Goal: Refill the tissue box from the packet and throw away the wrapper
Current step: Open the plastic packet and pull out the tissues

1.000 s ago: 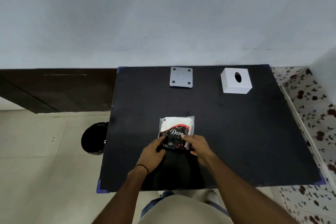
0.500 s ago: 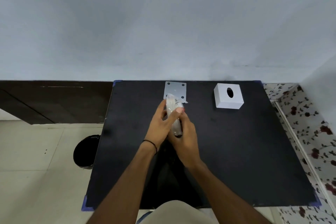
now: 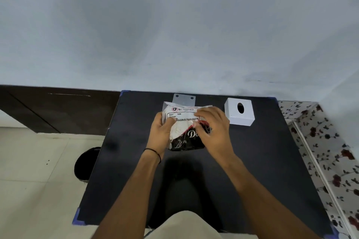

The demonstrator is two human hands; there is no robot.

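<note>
Black table (image 3: 252, 161) against pale wall. Left hand (image 3: 162, 132) and right hand (image 3: 212, 128) both pinch the tissue packet (image 3: 184, 122), raised mid-table, tissue box (image 3: 240, 111) beside. Opening step; next, tear wrapper.

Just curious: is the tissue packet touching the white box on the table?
Apart. In the head view the tissue packet is held in both hands, and the right hand and bare table separate it from the white box.

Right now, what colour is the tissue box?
White, with a dark oval slot on top; the tissue box shows clearly in the head view.
</note>
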